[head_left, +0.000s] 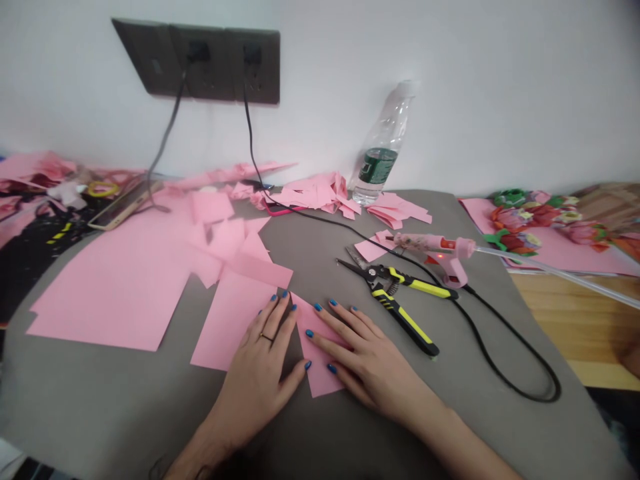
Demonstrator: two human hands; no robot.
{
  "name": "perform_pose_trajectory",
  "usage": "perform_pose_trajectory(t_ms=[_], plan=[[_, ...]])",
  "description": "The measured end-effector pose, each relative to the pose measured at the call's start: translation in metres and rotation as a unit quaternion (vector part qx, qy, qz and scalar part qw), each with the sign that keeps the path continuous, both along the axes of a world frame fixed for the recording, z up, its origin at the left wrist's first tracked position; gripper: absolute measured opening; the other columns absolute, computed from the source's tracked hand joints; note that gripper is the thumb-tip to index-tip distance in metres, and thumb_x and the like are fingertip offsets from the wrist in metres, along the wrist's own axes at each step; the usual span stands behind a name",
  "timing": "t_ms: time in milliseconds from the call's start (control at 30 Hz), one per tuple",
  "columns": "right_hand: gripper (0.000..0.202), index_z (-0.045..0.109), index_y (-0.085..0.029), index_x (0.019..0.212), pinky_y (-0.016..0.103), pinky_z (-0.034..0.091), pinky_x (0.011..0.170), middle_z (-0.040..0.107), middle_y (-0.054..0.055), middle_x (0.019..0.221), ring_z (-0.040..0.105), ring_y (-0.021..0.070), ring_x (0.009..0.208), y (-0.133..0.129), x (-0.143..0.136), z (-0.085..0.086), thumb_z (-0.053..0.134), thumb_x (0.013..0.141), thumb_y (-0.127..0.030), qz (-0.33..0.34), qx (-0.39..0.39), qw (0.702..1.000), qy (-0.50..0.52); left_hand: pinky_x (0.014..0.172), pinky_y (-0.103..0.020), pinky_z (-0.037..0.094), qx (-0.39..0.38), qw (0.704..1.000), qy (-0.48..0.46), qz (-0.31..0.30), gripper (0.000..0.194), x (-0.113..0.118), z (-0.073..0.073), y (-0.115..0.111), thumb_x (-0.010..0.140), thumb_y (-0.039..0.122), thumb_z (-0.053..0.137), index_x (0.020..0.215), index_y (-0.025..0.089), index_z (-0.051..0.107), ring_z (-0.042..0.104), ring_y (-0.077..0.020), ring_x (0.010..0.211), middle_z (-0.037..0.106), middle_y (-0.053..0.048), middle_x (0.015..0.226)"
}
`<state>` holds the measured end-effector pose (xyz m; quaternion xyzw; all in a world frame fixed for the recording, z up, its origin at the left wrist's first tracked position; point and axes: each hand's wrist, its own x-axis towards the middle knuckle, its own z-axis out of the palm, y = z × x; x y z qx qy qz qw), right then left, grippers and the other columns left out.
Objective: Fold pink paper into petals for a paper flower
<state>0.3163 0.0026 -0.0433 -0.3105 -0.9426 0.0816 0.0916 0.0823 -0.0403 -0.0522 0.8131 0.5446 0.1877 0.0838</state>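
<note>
Both of my hands rest low in the middle of the grey table. My left hand lies flat with fingers stretched out, partly over the right side of a pink paper sheet. My right hand is spread over a smaller pink paper piece, its fingers pressing on it and hiding part of it. A strip of bare table shows between the two papers. To the right of my right hand lie yellow-and-black snips with their jaws apart. Behind them a pink glue gun rests with a small red light showing.
Large pink sheets and scraps cover the left and back. A water bottle leans on the wall below the socket panel. A black cord loops at right. A phone lies back left; paper flowers lie right.
</note>
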Motion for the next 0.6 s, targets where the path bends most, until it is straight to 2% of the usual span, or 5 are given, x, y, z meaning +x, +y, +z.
perform_pose_trajectory(t_ms=[600], plan=[[0.053, 0.056, -0.028, 0.144, 0.060, 0.044, 0.109, 0.039, 0.008, 0.162, 0.041, 0.0360, 0.145, 0.0004, 0.0006, -0.0019, 0.054, 0.092, -0.016, 0.003, -0.001, 1.000, 0.000, 0.115, -0.049, 0.041, -0.003, 1.000, -0.015, 0.002, 0.055, -0.0001, 0.0021, -0.0007, 0.095, 0.027, 0.056, 0.147, 0.014, 0.042, 0.034, -0.0314, 0.148, 0.038, -0.016, 0.160]])
